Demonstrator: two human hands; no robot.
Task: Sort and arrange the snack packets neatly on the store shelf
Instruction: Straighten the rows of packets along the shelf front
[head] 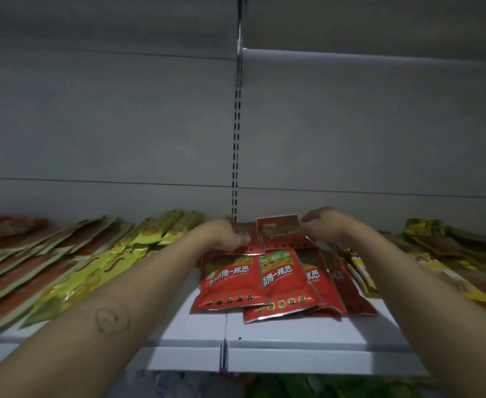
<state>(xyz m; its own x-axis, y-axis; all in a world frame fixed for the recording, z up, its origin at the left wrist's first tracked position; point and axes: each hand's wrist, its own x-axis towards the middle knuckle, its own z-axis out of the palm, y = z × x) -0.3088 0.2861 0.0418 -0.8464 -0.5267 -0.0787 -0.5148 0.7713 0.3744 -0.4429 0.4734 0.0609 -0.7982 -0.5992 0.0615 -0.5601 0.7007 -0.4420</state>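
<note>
Several red snack packets (264, 280) lie overlapping on the white shelf (293, 331), in front of the slotted upright. At the back of that pile, my left hand (227, 234) holds a red packet (246, 238) by its left side. Beside it another red packet (280, 232) is tilted up, and my right hand (320, 221) touches its right edge with relaxed, spread fingers. Both forearms reach over the shelf's front edge.
Yellow-green packets (98, 271) and orange-brown packets (15, 262) lie in rows on the left. Dark red and yellow packets (425, 265) lie on the right. A higher shelf (350, 57) hangs above at the right. Green items (293, 387) show below the shelf.
</note>
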